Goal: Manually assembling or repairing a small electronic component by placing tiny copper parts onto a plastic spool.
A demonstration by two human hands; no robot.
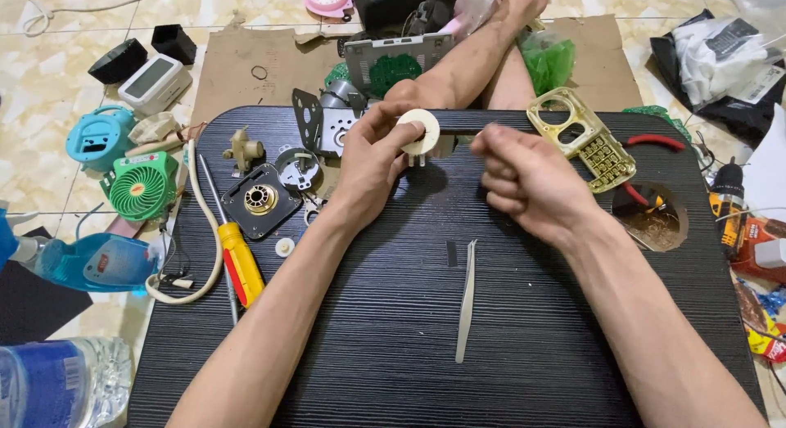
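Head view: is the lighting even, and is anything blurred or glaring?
Head view: even, soft light; the hands cast a faint shadow on the black ridged tabletop; the right hand looks slightly motion-blurred, the left hand and its white plastic ring sharp; no strong glare.

Screwdriver (238, 260), tweezers (466, 301), green mini fan (140, 186).

On the dark bench (393, 330) there is one pair of tweezers (466, 301), one yellow-handled screwdriver (237, 260), one gold keypad frame (583, 139), one red-handled pair of pliers (655, 141) and one white ring (422, 132). Left of the bench are one green fan (137, 186), one blue clock (98, 137) and two bottles (78, 263) (57, 379). Two hands (372, 162) (528, 182) work above it.
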